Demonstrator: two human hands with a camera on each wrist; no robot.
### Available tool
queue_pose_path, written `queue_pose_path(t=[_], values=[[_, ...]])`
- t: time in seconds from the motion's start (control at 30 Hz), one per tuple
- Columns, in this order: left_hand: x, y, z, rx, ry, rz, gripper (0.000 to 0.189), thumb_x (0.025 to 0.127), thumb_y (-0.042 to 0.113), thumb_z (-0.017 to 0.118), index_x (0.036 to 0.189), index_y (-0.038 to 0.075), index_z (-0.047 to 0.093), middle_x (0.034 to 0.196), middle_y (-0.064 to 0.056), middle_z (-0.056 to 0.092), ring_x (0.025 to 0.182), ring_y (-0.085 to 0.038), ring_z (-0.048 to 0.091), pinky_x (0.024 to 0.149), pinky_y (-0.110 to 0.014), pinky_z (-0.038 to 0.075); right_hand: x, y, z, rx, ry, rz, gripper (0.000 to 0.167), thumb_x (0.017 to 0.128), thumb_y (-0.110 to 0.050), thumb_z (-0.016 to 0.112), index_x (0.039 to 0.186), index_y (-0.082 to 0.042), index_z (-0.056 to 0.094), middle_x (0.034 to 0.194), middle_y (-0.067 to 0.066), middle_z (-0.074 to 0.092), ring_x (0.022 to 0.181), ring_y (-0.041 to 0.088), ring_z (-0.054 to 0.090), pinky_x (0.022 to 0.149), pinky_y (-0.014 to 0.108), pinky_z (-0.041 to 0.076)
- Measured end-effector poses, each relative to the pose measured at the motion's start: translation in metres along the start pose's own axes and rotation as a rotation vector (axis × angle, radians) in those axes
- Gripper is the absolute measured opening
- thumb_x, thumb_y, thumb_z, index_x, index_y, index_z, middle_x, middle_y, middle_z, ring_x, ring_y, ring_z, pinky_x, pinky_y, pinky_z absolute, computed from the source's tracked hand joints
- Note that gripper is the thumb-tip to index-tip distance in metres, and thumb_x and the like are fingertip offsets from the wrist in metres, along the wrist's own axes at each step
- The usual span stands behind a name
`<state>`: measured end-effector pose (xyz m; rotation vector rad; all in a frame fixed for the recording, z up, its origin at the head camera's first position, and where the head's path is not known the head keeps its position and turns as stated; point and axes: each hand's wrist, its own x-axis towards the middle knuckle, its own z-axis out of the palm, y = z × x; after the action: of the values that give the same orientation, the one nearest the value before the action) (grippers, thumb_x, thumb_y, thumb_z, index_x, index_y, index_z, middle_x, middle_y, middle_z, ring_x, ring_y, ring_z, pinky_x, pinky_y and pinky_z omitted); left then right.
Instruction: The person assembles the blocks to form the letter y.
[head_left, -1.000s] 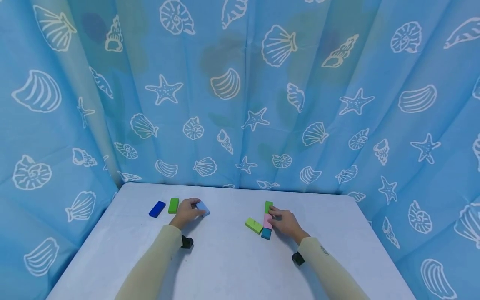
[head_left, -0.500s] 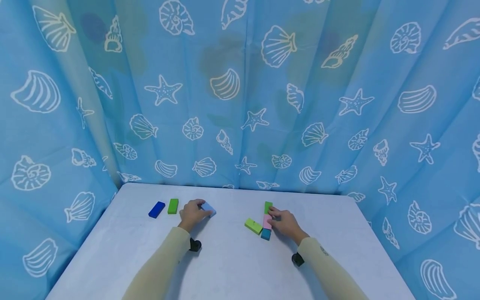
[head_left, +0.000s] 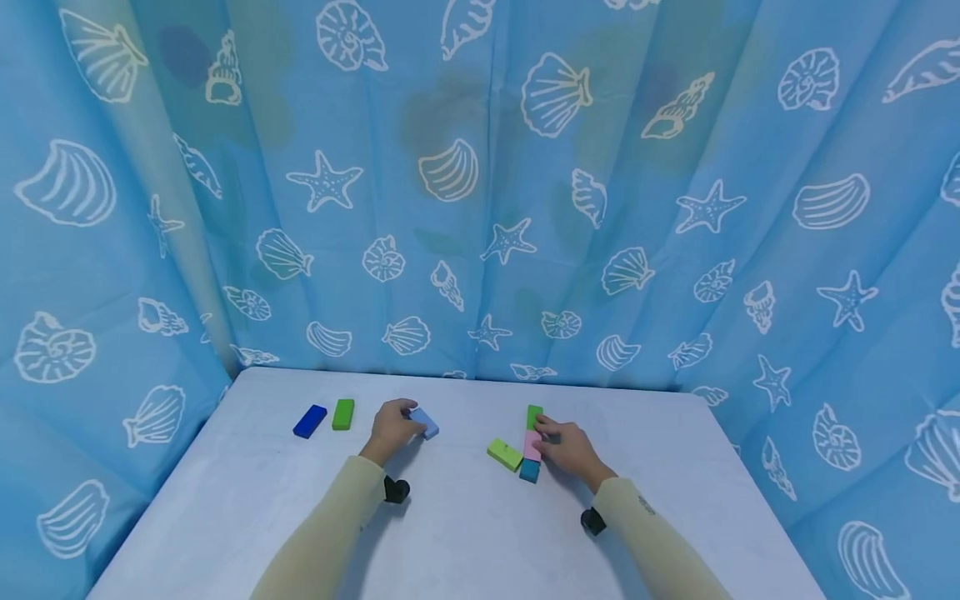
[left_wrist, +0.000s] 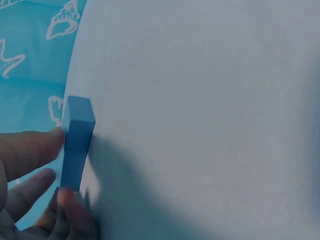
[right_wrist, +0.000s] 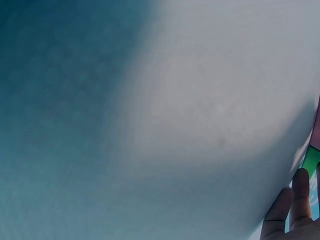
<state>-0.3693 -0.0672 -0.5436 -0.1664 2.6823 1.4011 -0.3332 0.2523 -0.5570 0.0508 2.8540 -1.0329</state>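
Light-blue block (head_left: 425,424), pinched by the fingers of the left hand (head_left: 391,430), is toward the far edge of the desk (head_left: 480,533), left of centre and well apart from the row (head_left: 531,451) at right; I cannot tell whether it is lifted. Fingers of the right hand (head_left: 570,448) touch the right side of that row, where a green end block (head_left: 533,413), a pink block (head_left: 531,443) and a teal block (head_left: 529,472) lie end to end; whether they pinch or merely press, I cannot tell. I judge the step in hand to be handling the light-blue block while the row is steadied. To do it well, I would pinch lightly, level the block before setting it down, and press little at right, since the joints could slip. A yellow-green block (head_left: 505,454) lies aslant just left of the row, easily nudged. The desk is white, shadowed near the hands; a dark-blue block (head_left: 310,422) and a lone green block (head_left: 342,415) lie at left. Blue curtain (head_left: 480,108), printed with white shells and starfish, encloses the far edge and both sides.
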Motion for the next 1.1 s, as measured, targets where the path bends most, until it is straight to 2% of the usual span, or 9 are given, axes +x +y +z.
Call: queue_pose_path(t=[0.1,0.2,0.27,0.33,0.57,0.97,1.1], values=[[0.001,0.000,-0.001,-0.017,-0.021,-0.008,0.045,0.085,0.008,0.074,0.127,0.000,0.061,0.125,-0.021,0.061,0.110,-0.032,0.059,0.095,-0.044,0.053,-0.001,-0.001,-0.001,0.004,0.001,0.007,0.046,0.093,-0.026,0.069,0.137,-0.015,0.059,0.153,0.001,0.046,0.145,0.035,0.034,0.114,0.056,0.033],[0.002,-0.001,0.001,-0.046,-0.041,-0.023,0.045,0.085,0.008,0.075,0.127,0.000,0.061,0.122,-0.020,0.061,0.098,-0.027,0.062,0.080,-0.033,0.057,-0.002,0.000,-0.002,0.006,0.005,0.008,0.046,0.093,-0.025,0.070,0.136,-0.015,0.059,0.152,0.001,0.046,0.145,0.035,0.035,0.113,0.056,0.033],[0.002,-0.001,0.002,-0.069,-0.042,-0.032,0.045,0.085,0.008,0.075,0.128,0.000,0.061,0.120,-0.020,0.061,0.090,-0.024,0.062,0.070,-0.028,0.056,-0.001,0.000,-0.002,0.013,0.004,0.007,0.046,0.092,-0.025,0.070,0.136,-0.015,0.059,0.152,0.001,0.046,0.145,0.035,0.034,0.113,0.057,0.033],[0.001,0.000,0.004,-0.079,-0.039,-0.029,0.045,0.085,0.008,0.074,0.128,-0.001,0.061,0.118,-0.020,0.062,0.083,-0.021,0.063,0.066,-0.025,0.055,0.000,0.000,-0.001,0.014,0.002,0.005,0.047,0.092,-0.025,0.070,0.137,-0.015,0.059,0.153,0.001,0.046,0.145,0.035,0.034,0.113,0.056,0.033],[-0.002,0.003,0.013,-0.081,-0.041,-0.018,0.045,0.085,0.008,0.075,0.127,-0.001,0.060,0.112,-0.018,0.062,0.070,-0.017,0.061,0.060,-0.024,0.052,0.001,-0.001,0.002,0.011,0.003,0.014,0.045,0.093,-0.025,0.069,0.136,-0.015,0.059,0.153,0.000,0.046,0.146,0.034,0.034,0.114,0.056,0.033],[-0.006,0.012,0.032,-0.064,-0.014,0.014,0.044,0.083,0.009,0.077,0.124,-0.001,0.062,0.109,-0.017,0.063,0.065,-0.016,0.059,0.056,-0.024,0.052,0.002,0.000,0.003,0.020,0.015,0.002,0.045,0.092,-0.024,0.070,0.135,-0.013,0.060,0.151,0.002,0.048,0.145,0.035,0.035,0.113,0.056,0.034],[-0.010,0.017,0.039,-0.055,-0.023,0.017,0.044,0.083,0.010,0.077,0.124,-0.001,0.063,0.107,-0.016,0.063,0.064,-0.016,0.059,0.055,-0.024,0.051,0.003,0.000,0.003,0.021,0.012,0.013,0.045,0.092,-0.024,0.070,0.135,-0.014,0.060,0.152,0.002,0.047,0.145,0.035,0.035,0.113,0.056,0.034]])
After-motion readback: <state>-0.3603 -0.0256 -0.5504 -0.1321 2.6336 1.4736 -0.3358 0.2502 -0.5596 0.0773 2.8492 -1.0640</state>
